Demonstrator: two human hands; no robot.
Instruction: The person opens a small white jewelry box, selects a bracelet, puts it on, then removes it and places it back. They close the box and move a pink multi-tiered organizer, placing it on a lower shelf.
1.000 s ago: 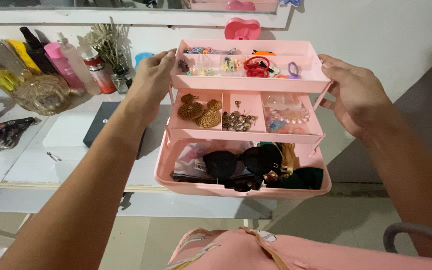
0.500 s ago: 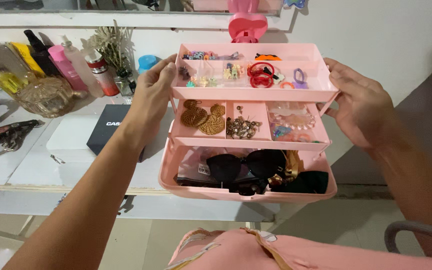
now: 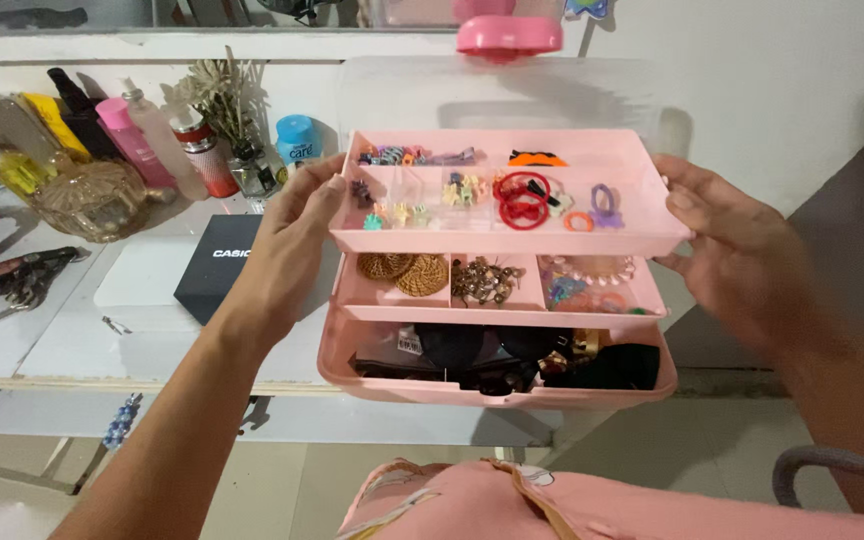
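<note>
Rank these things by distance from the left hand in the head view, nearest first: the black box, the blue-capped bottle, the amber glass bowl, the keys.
From the left hand:
1. Black box, on the table just left of the wrist.
2. Blue-capped bottle, behind the hand, by the wall.
3. Amber glass bowl, farther left.
4. Keys, far left, near the table's edge.

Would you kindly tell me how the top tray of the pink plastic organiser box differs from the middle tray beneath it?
The top pink tray holds small colourful hair clips and red hair ties; the middle pink tray holds round woven earrings and metallic earrings. The top tray shows fully, while the middle tray is partly covered by it. The left hand and right hand grip the top tray's ends, not the middle tray. Both are pink with compartments.
</note>
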